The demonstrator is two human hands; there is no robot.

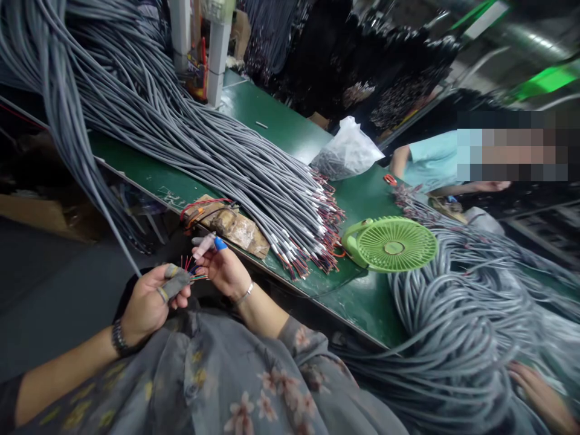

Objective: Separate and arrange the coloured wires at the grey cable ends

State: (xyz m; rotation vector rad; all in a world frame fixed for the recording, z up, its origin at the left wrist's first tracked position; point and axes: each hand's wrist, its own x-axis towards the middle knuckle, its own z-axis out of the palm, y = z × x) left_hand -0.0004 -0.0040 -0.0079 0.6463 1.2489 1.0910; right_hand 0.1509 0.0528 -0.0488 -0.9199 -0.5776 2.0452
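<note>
My left hand (151,299) is closed around the end of a grey cable (97,199), which runs up to the left. Thin red and coloured wires (193,269) fan out of the cable end between my hands. My right hand (222,266) pinches at these wires; its fingertips wear tape and a blue cap. Both hands hover over my lap, in front of the green table (357,302). A big bundle of grey cables (226,157) with stripped ends lies across the table just beyond my right hand.
A green hand fan (392,244) lies on the table. A taped brown block (233,226) sits at the table's edge. A white plastic bag (347,151) lies farther back. More grey cables (453,326) pile at right. Another person in a light-blue top (430,160) sits opposite; another hand (541,393) shows at bottom right.
</note>
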